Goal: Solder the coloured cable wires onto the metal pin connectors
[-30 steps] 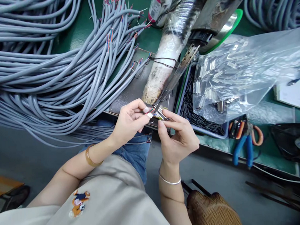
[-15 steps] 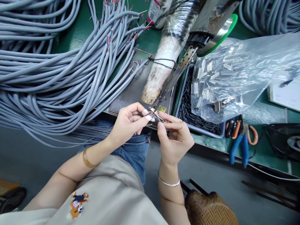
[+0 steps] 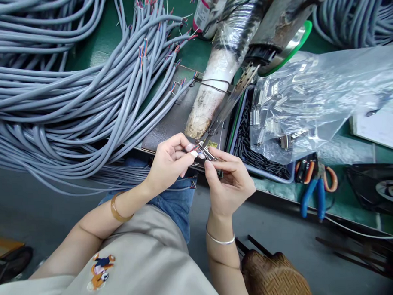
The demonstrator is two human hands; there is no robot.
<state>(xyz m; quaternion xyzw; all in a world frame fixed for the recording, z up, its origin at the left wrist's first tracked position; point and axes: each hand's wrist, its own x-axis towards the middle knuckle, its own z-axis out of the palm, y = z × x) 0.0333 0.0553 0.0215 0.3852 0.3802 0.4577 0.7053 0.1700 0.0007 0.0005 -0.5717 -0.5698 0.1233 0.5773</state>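
Observation:
My left hand (image 3: 172, 157) pinches thin coloured wires (image 3: 196, 151) between thumb and fingertips. Opposite it, my right hand (image 3: 229, 176) grips the near end of a small metal multi-pin connector (image 3: 207, 152) between thumb and index finger. The wire ends meet the connector's pins; whether each one is joined I cannot tell. Just above, the tip of a mounted soldering iron (image 3: 227, 103) slants down to the connector. Beside the iron, a wrapped white tube (image 3: 204, 100) ends close to my fingers. A small yellow sponge piece (image 3: 212, 144) lies behind the connector.
Bundled grey cables (image 3: 68, 91) with stripped ends cover the left of the bench. On the right are a blue tray (image 3: 289, 174) of small black parts, a clear bag (image 3: 326, 87) of metal connectors and blue-handled pliers (image 3: 318, 190). A woven stool (image 3: 275, 274) stands below.
Both hands stay in nearly the same place. The connector has turned slightly and shows more clearly under the iron's tip; my left forearm has shifted a little to the right.

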